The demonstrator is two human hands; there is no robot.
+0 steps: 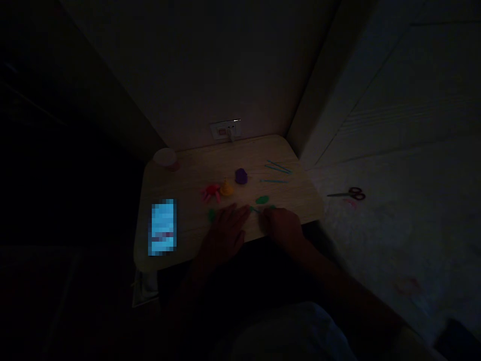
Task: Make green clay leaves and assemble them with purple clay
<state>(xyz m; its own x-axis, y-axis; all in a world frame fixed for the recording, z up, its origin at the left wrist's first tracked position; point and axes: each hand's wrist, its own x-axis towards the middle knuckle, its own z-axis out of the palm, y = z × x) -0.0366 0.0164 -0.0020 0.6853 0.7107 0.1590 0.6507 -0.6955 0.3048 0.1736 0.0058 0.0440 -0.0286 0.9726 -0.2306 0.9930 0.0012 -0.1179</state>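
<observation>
In dim light, my left hand (pixel 227 228) lies flat on a small wooden table (pixel 188 245), its fingers spread beside a green lump (pixel 212 215). My right hand (pixel 283 225) is closed around a thin blue-green stick (pixel 255 210), whose tip points toward my left fingertips. Just beyond the right hand lies a flat green oval (pixel 262 199) that looks like modelling clay. A bit of green also shows at its knuckles. Farther back are a purple lump (pixel 241 176), a yellow tiered piece (pixel 226 188) and a red and pink piece with legs (pixel 212 192).
Several thin blue sticks (pixel 278 168) lie at the table's back right. A lit phone (pixel 162 228) rests at the left, a cup (pixel 166 159) at the back left. Scissors (pixel 351 194) are on the floor to the right. A wall socket (pixel 225 129) sits behind the table.
</observation>
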